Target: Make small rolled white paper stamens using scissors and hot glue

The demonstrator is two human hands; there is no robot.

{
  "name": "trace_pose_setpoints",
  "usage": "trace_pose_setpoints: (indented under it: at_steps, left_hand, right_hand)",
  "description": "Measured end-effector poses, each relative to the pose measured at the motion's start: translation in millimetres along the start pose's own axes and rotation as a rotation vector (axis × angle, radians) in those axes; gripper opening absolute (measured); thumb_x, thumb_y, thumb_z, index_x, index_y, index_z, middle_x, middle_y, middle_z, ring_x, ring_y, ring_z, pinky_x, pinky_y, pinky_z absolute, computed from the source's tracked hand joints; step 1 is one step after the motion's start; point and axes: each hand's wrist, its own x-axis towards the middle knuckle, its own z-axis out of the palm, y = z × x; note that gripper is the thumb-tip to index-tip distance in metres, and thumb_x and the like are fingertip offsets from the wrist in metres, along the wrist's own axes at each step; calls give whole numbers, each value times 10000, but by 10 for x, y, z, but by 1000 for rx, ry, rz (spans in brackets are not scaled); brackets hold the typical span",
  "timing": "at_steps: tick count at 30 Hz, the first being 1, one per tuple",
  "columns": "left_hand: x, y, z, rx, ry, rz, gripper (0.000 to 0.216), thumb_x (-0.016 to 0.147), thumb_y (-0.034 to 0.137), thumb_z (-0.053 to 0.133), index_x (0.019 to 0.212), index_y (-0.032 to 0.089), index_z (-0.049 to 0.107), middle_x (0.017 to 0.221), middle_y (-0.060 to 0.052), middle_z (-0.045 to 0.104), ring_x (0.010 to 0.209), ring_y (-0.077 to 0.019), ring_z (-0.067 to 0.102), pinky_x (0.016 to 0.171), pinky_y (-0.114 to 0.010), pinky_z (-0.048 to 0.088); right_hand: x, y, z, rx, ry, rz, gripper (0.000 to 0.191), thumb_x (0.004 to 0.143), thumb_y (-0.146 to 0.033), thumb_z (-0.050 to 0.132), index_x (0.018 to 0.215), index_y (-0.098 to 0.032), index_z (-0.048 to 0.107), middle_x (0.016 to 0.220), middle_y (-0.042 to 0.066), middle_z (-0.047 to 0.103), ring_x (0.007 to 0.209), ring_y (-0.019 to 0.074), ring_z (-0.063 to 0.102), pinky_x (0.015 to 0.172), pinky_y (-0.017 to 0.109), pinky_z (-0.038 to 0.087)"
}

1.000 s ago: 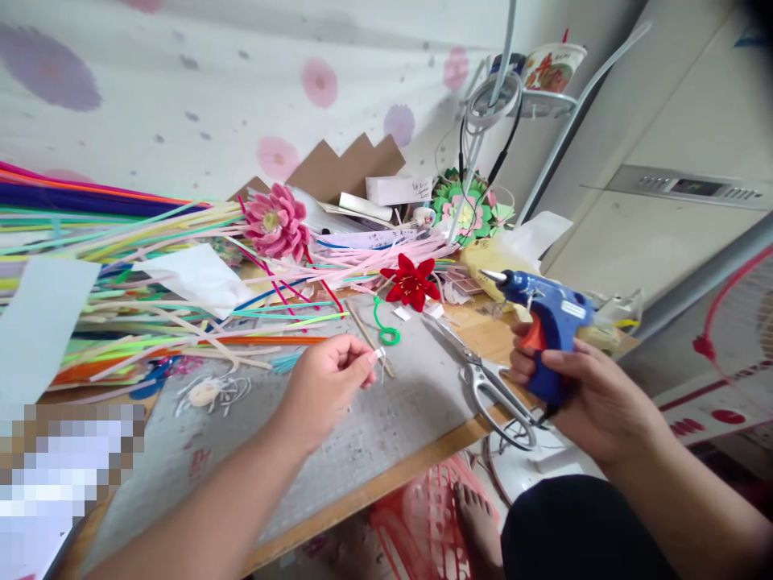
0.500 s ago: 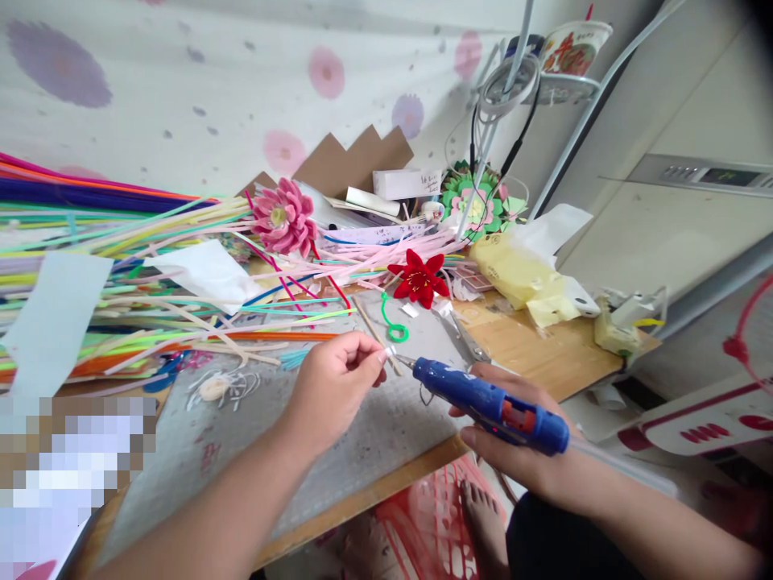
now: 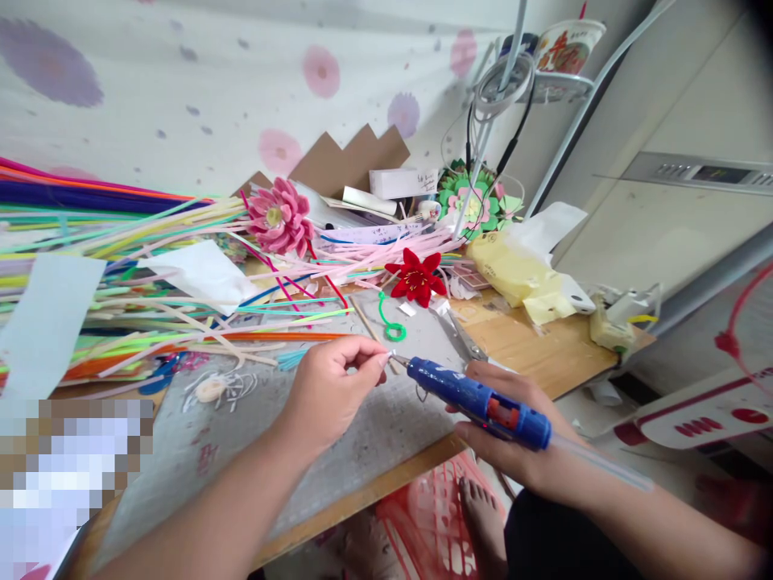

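Note:
My left hand [image 3: 335,387] pinches a small white piece [image 3: 392,353] between thumb and fingertips; it is too small to tell its kind. My right hand [image 3: 519,419] is wrapped round a blue glue gun [image 3: 477,400], with a clear glue stick [image 3: 604,459] out of its back end. The nozzle tip points left and is right at the white piece; whether they touch I cannot tell. Beyond the hands lie a green coiled pipe cleaner [image 3: 395,331] and a red pipe-cleaner flower [image 3: 416,278]. A thin stick [image 3: 365,318] is partly hidden behind my left fingers.
Many coloured pipe cleaners [image 3: 181,318] spread over the table's left. A ball of white string [image 3: 211,388] lies on the grey cutting mat [image 3: 254,467]. Scissors [image 3: 465,338], a pink flower [image 3: 279,216], a yellow package [image 3: 513,270] and a power strip [image 3: 613,322] are farther back.
The glue gun has shifted slightly left, and its nozzle is now closer to the white piece in my left fingers. My left hand keeps its pinch.

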Motion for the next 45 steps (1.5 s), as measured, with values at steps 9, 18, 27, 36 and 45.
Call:
trace_pose_setpoints:
  at_steps: [9, 18, 27, 36, 45]
  left_hand:
    - [-11, -18, -14, 32, 20, 61, 142, 784, 274, 591, 781, 189, 705, 610, 10, 638, 591, -145, 577, 574, -258, 432]
    - [-3, -8, -14, 41, 17, 81, 130, 774, 249, 587, 774, 188, 701, 604, 13, 633, 588, -143, 576, 575, -258, 431]
    - [5, -20, -11, 46, 7, 86, 128, 778, 250, 587, 783, 194, 702, 613, 14, 634, 600, -147, 582, 587, -263, 437]
    - [-3, -22, -18, 52, -13, 91, 122, 788, 236, 582, 767, 201, 696, 605, 26, 624, 592, -133, 570, 590, -258, 428]
    - [8, -8, -16, 45, -22, 55, 125, 785, 253, 587, 781, 191, 696, 619, 20, 628, 606, -137, 572, 599, -260, 424]
  right_hand:
    - [-5, 1, -12, 39, -37, 26, 83, 794, -199, 532, 718, -191, 565, 717, 30, 528, 642, 162, 510, 574, 303, 414]
    - [1, 24, 6, -3, -21, -3, 173, 770, -179, 523, 625, -204, 431, 672, 6, 475, 599, 137, 479, 546, 278, 390]
    - [4, -17, -36, -21, -21, 2, 183, 763, -192, 519, 615, -222, 416, 649, -2, 477, 577, 138, 485, 526, 265, 409]
    - [8, -35, -49, -17, -62, -2, 201, 781, -176, 512, 618, -207, 399, 652, 1, 472, 608, 136, 470, 562, 271, 395]
    - [-19, -8, -38, -3, -66, 7, 215, 784, -174, 507, 617, -207, 375, 654, -2, 455, 602, 132, 455, 562, 270, 369]
